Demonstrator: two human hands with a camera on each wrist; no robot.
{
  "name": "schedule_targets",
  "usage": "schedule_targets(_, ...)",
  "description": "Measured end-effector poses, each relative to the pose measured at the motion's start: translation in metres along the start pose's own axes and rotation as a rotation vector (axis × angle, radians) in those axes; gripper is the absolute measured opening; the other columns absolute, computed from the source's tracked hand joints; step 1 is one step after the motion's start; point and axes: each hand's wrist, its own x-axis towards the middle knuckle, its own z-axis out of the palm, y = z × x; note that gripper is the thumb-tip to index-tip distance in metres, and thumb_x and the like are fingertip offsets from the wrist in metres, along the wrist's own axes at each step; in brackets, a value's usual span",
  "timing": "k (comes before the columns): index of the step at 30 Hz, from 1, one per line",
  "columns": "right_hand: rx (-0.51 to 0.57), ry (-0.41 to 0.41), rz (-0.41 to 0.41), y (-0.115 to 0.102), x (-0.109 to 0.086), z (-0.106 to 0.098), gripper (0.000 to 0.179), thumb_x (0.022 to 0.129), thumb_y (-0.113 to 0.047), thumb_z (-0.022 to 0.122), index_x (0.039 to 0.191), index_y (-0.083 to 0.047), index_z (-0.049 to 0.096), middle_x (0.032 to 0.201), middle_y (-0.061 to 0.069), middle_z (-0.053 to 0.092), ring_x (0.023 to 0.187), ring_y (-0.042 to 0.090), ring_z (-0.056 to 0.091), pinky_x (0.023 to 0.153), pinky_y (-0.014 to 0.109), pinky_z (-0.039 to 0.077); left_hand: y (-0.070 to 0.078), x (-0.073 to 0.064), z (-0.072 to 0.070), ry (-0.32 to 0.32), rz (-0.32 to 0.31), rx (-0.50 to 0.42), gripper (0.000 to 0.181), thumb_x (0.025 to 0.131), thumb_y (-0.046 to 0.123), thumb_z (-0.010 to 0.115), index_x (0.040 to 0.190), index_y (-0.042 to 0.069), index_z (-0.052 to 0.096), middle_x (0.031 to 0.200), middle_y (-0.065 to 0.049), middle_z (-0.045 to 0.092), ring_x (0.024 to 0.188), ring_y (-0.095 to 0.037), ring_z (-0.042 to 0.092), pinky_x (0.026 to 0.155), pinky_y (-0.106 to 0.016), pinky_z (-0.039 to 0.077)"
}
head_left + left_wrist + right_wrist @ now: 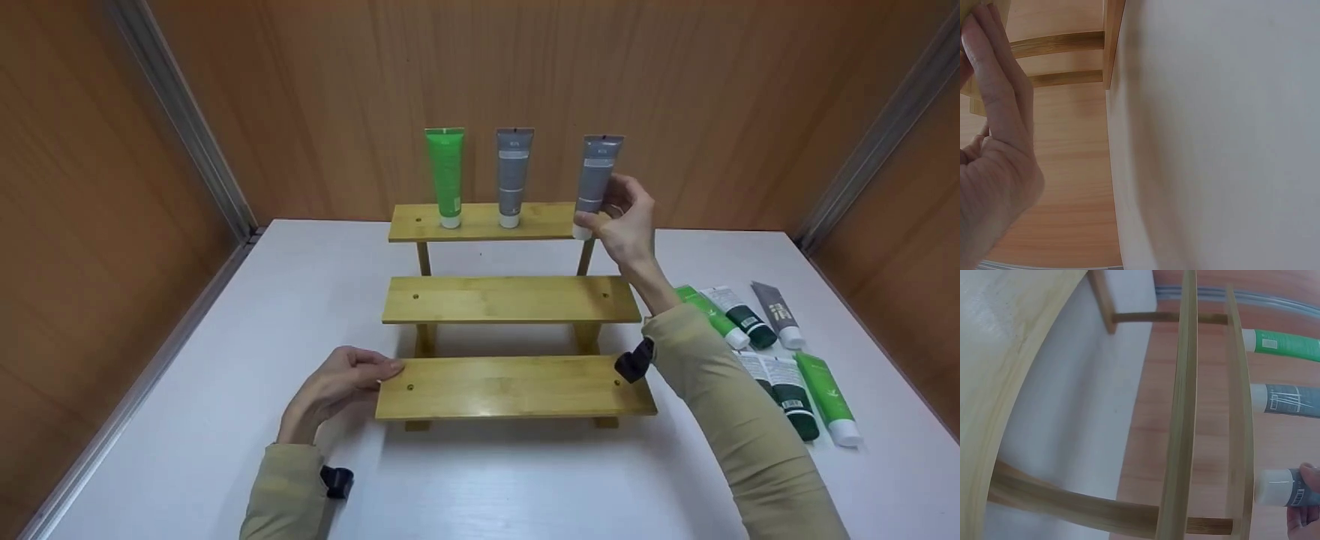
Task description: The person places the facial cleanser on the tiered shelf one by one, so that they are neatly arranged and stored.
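Observation:
A three-tier wooden stand (510, 300) sits on the white table. My left hand (337, 386) pinches the left end of its lowest board; in the left wrist view the fingers (996, 84) reach up to the wood. At the right end of the top board, my right hand (628, 221) grips a grey squeeze tube (598, 169), upright with its white cap down. That cap (1274, 487) is right at the board in the right wrist view; whether it touches, I cannot tell. A green tube (447, 176) and another grey tube (513, 176) stand cap-down on the same board.
Several tubes lie on the table to the right, partly behind my right sleeve: green tubes (827, 394), white-and-dark-green tubes (791, 394) and a grey tube (777, 311). Wooden panels (315, 97) with metal corner strips (199, 120) enclose the table.

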Motion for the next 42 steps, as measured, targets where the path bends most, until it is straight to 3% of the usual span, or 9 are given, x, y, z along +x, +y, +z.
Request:
schedule_targets(21, -0.061, 0.025, -0.039, 0.008, 0.013, 0.017, 0.058, 0.080, 0.016, 0.071, 0.134, 0.008, 0.051, 0.127, 0.024, 0.057, 0.116, 0.029, 0.058, 0.109, 0.036, 0.049, 0.000, 0.000, 0.000, 0.015, -0.013, 0.021, 0.035, 0.088, 0.028, 0.078, 0.104, -0.002, 0.071, 0.089, 0.000, 0.075, 0.080, -0.012, 0.071, 0.073, -0.026, 0.059)
schedule_targets(32, -0.091, 0.048, -0.030, 0.010, 0.019, 0.023, 0.059, 0.080, 0.016, 0.071, 0.135, 0.008, 0.051, 0.128, 0.025, 0.058, 0.116, 0.029, 0.058, 0.108, 0.035, 0.049, 0.000, 0.001, 0.000, 0.002, -0.007, -0.003, 0.032, 0.089, 0.026, 0.078, 0.104, -0.001, 0.071, 0.089, 0.000, 0.075, 0.081, -0.012, 0.071, 0.074, -0.026, 0.059)
schedule_targets(42, -0.060, 0.007, -0.066, 0.009, 0.016, 0.020, 0.064, 0.081, 0.015, 0.072, 0.139, 0.008, 0.047, 0.131, 0.026, 0.055, 0.120, 0.032, 0.057, 0.109, 0.037, 0.048, -0.001, -0.001, -0.001, -0.031, 0.009, -0.034, 0.026, 0.091, 0.023, 0.076, 0.103, 0.001, 0.073, 0.089, 0.000, 0.076, 0.080, -0.012, 0.073, 0.074, -0.028, 0.060)
